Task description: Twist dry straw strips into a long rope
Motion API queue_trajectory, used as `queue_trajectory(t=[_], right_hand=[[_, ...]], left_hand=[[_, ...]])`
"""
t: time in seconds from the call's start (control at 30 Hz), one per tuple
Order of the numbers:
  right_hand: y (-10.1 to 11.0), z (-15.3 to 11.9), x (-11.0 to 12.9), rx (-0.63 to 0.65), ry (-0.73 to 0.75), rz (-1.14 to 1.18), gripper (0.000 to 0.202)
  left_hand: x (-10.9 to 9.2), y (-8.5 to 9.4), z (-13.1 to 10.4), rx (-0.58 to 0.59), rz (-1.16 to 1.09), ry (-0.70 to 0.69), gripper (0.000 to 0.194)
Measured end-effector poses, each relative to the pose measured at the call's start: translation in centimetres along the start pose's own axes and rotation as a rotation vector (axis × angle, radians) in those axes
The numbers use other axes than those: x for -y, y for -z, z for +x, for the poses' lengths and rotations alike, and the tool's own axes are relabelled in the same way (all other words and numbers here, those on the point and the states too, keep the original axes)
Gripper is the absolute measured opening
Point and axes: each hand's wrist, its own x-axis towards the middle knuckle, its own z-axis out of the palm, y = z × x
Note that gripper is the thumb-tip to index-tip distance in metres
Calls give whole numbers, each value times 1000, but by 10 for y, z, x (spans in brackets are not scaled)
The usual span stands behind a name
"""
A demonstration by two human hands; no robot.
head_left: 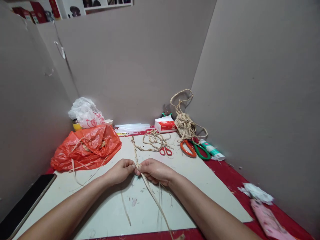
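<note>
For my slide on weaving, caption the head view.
Both hands pinch a straw braid over a white board.

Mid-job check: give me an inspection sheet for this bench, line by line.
Surface: pale board on a red tabletop, with small scraps on it.
Job's things: braided straw cord running away from the hands; loose straw strips trailing toward the camera.
Clutter: orange plastic bag, white plastic bag, coiled twine, looser twine pile, large scissors, small red scissors, red-and-white box, tube, pink packet.
Grips: left hand and right hand both pinch the cord where braid meets strips.
Cables: nothing seen.
Surroundings: plain partition walls on three sides; shelf above.
</note>
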Motion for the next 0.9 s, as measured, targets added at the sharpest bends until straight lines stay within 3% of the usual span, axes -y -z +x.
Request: queue_trajectory(t=[0.3,0.53,0.77,0.9], right_hand=[[-2,1,-4,-236,120,-544,20],[-13,-4,-6,-408,164,-930,26],[-13,-14,2,-476,184,-1058,25],[-18,-16,3,-392,187,-935,27]], left_hand=[[-2,1,3,46,-108,194,22],[0,-3,6,-11,-177,259,18],[6,-5,6,-79,-161,216,18],[6,-5,5,-92,-161,194,17]])
